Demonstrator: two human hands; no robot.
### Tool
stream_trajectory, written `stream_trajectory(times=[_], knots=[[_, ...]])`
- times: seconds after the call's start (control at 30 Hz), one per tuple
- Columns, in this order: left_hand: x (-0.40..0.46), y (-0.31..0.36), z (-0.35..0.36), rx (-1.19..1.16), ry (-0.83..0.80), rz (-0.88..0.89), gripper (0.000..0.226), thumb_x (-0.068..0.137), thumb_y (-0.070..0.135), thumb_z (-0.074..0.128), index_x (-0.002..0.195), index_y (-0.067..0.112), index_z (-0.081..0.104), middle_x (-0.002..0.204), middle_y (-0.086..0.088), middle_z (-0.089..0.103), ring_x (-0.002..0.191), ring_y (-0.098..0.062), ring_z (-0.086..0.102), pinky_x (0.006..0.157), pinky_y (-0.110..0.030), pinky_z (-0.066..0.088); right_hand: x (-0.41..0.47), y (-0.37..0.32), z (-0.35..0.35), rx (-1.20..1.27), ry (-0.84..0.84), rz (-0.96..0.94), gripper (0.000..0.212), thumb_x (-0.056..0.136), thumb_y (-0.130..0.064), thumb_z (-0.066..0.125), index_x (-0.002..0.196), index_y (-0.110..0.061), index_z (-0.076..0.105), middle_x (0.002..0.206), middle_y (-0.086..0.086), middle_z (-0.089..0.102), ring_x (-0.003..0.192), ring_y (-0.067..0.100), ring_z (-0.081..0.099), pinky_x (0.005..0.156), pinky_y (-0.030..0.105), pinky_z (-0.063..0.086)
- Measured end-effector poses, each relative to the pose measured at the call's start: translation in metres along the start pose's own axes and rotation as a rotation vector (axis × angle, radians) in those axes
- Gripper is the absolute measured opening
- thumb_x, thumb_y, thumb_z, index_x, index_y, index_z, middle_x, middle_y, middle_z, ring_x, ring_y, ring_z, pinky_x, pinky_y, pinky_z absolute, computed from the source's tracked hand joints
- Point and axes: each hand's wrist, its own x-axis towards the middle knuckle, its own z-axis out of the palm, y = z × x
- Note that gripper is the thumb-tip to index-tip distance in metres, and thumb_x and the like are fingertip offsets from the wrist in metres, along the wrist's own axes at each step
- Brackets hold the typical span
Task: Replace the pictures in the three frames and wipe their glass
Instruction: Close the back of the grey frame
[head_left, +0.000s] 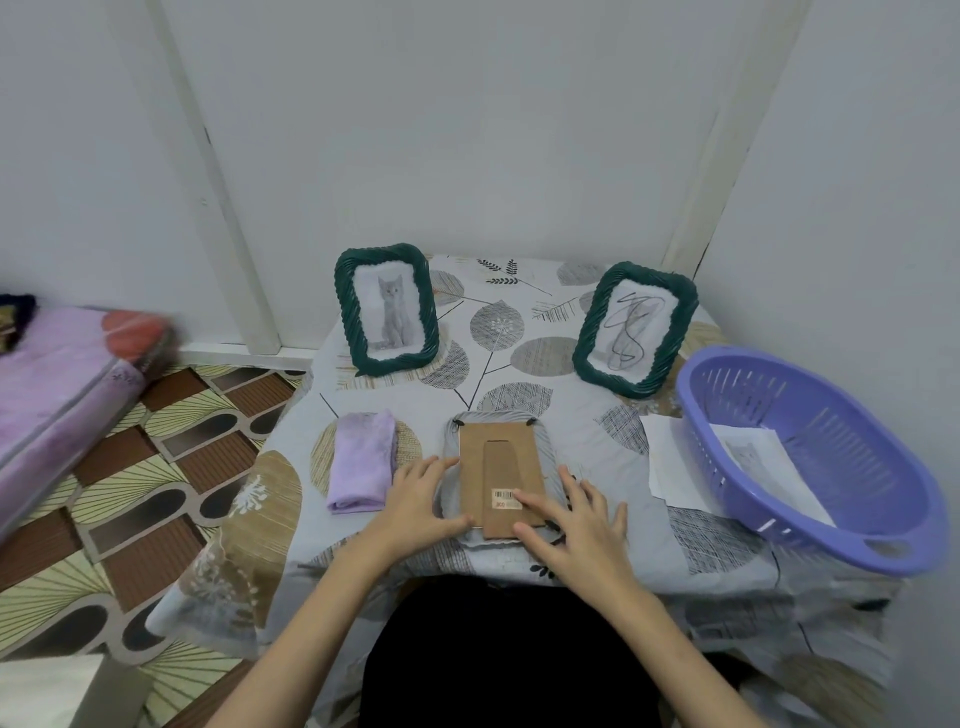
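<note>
A third frame (498, 457) lies face down at the table's front, its brown cardboard back and stand showing. My left hand (415, 501) rests flat against its left edge, fingers spread. My right hand (571, 525) lies on its lower right corner, fingertips on the barcode sticker. Two green woven frames stand at the back: the left frame (387, 309) shows a grey cat, the right frame (635, 328) shows a black scribble. A folded lilac cloth (362, 460) lies left of the face-down frame.
A purple plastic basket (810, 457) at the table's right holds a cat picture (748, 457). A white sheet (667, 462) lies beside the basket. The table (571, 374) carries a leaf-print cover. A pink mattress (57, 384) lies on the floor at left. Walls close in behind and on the right.
</note>
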Motion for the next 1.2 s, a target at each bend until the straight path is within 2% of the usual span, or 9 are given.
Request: stream_trajectory(times=[0.17, 0.33, 0.5, 0.6, 0.73, 0.83, 0.93, 1.03, 1.2], knots=[[0.006, 0.014, 0.002, -0.379, 0.015, -0.058, 0.087, 0.053, 0.026, 0.071, 0.134, 0.027, 0.038, 0.133, -0.008, 0.043, 0.124, -0.024, 0.043, 0.101, -0.041, 0.042, 0.000, -0.001, 0.002, 0.062, 0.007, -0.008, 0.070, 0.063, -0.078, 0.013, 0.125, -0.058, 0.038, 0.156, 0.000, 0.011, 0.140, 0.021, 0.009, 0.111, 0.053, 0.002], [0.004, 0.030, -0.009, -1.059, 0.109, -0.203, 0.079, 0.067, -0.013, 0.057, 0.138, 0.014, 0.037, 0.117, -0.011, 0.056, 0.083, -0.018, 0.059, 0.060, -0.030, 0.050, 0.001, -0.005, -0.013, 0.187, -0.006, 0.003, 0.067, 0.062, -0.078, 0.018, 0.124, -0.060, 0.038, 0.153, 0.001, 0.021, 0.139, 0.020, 0.014, 0.114, 0.048, 0.007], [0.004, 0.050, -0.032, -1.248, 0.110, -0.088, 0.059, 0.080, -0.009, 0.057, 0.132, 0.018, 0.048, 0.123, -0.001, 0.058, 0.105, -0.021, 0.059, 0.079, -0.040, 0.052, 0.002, -0.038, -0.050, 0.655, 0.050, -0.172, 0.046, 0.083, -0.063, 0.047, 0.125, -0.062, 0.027, 0.136, -0.021, 0.040, 0.122, 0.003, 0.044, 0.105, 0.027, 0.036], [0.002, 0.067, -0.037, -1.202, 0.054, 0.033, 0.056, 0.082, -0.002, 0.059, 0.130, 0.025, 0.050, 0.126, 0.004, 0.055, 0.113, -0.010, 0.056, 0.092, -0.037, 0.047, 0.010, -0.056, -0.072, 0.890, 0.069, -0.130, 0.043, 0.085, -0.052, 0.045, 0.122, -0.064, 0.027, 0.126, -0.019, 0.047, 0.101, -0.003, 0.052, 0.091, 0.022, 0.042], [0.008, 0.081, -0.022, -1.140, -0.089, 0.107, 0.049, 0.088, -0.005, 0.049, 0.129, 0.021, 0.046, 0.124, 0.003, 0.058, 0.103, -0.005, 0.062, 0.089, -0.031, 0.045, 0.021, -0.048, -0.081, 0.916, 0.079, -0.034, 0.052, 0.090, -0.046, 0.047, 0.137, -0.050, 0.024, 0.140, -0.005, 0.045, 0.125, 0.014, 0.046, 0.103, 0.044, 0.041], [0.009, 0.083, -0.011, -1.071, -0.140, 0.105, 0.048, 0.089, -0.010, 0.043, 0.125, 0.021, 0.047, 0.124, -0.002, 0.058, 0.100, -0.008, 0.060, 0.082, -0.023, 0.046, 0.023, -0.033, -0.077, 0.897, 0.117, 0.023, 0.059, 0.094, -0.022, 0.049, 0.146, -0.030, 0.022, 0.137, -0.002, 0.047, 0.120, 0.014, 0.051, 0.097, 0.030, 0.045], [0.010, 0.072, -0.001, -0.680, -0.041, 0.067, 0.046, 0.084, 0.021, 0.062, 0.126, 0.029, 0.045, 0.137, 0.002, 0.045, 0.126, -0.016, 0.044, 0.100, -0.027, 0.039, 0.031, -0.013, -0.068, 1.018, 0.181, 0.138, 0.054, 0.090, -0.007, 0.047, 0.142, -0.016, 0.033, 0.138, 0.009, 0.048, 0.125, 0.024, 0.049, 0.104, 0.043, 0.040], [0.009, 0.054, 0.007, -0.281, -0.004, -0.011, 0.098, 0.054, 0.072, 0.047, 0.141, 0.032, 0.029, 0.153, -0.006, 0.021, 0.142, -0.023, 0.014, 0.115, -0.042, 0.015, 0.033, -0.006, -0.057, 1.192, 0.129, 0.266, 0.053, 0.087, 0.010, 0.042, 0.137, -0.006, 0.039, 0.133, 0.016, 0.052, 0.122, 0.030, 0.050, 0.098, 0.043, 0.044], [0.006, 0.039, 0.011, 0.054, -0.049, -0.085, 0.103, 0.051, 0.077, 0.036, 0.143, 0.031, 0.025, 0.156, -0.004, 0.007, 0.142, -0.024, 0.005, 0.114, -0.038, 0.006, 0.029, -0.002, -0.034, 1.054, 0.070, 0.263, 0.049, 0.084, 0.010, 0.044, 0.132, -0.002, 0.045, 0.124, 0.018, 0.058, 0.108, 0.025, 0.057, 0.096, 0.037, 0.046]])
